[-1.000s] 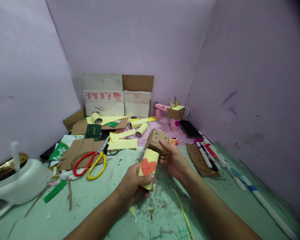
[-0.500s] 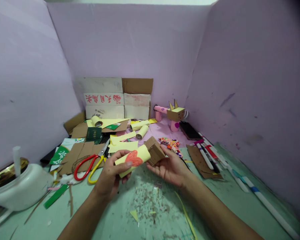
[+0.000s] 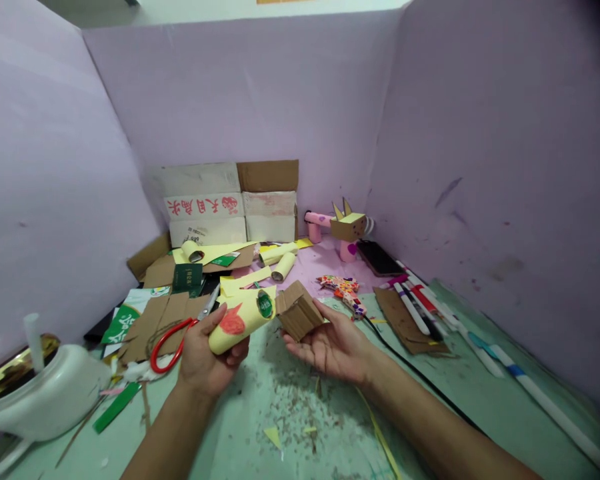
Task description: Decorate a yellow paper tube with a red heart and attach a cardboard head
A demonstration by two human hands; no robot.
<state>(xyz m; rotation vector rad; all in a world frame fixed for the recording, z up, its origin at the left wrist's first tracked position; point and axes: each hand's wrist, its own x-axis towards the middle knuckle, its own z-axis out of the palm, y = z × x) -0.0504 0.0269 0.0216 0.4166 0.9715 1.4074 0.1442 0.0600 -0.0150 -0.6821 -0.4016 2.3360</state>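
Observation:
My left hand [image 3: 207, 350] is closed around a yellow paper tube [image 3: 250, 321] with a red heart drawn on it. The tube is tilted, and its right end shows a hole with something green inside. On the fingers of my right hand [image 3: 337, 343] rests a small folded cardboard box [image 3: 300, 312], gripped at its right side by the thumb. Tube and box sit edge to edge; whether they touch I cannot tell. Just beyond my right hand lies a flower-patterned glue gun [image 3: 344, 288] with a black cord. Scissors [image 3: 173, 340] with red handles are partly behind my left hand.
Two yellow paper rolls [image 3: 283, 267] lie at the back. A pink tube animal with a cardboard head [image 3: 349, 228] stands behind a phone [image 3: 379, 258]. Markers [image 3: 413, 310] and a cardboard strip [image 3: 405, 320] lie right, a white pot [image 3: 45, 393] left. Scraps litter the green tabletop [image 3: 250, 420].
My left hand has moved left and turned the tube, so its right end and hole now show. The cardboard box has shifted slightly left and down with my right hand. The view has tilted.

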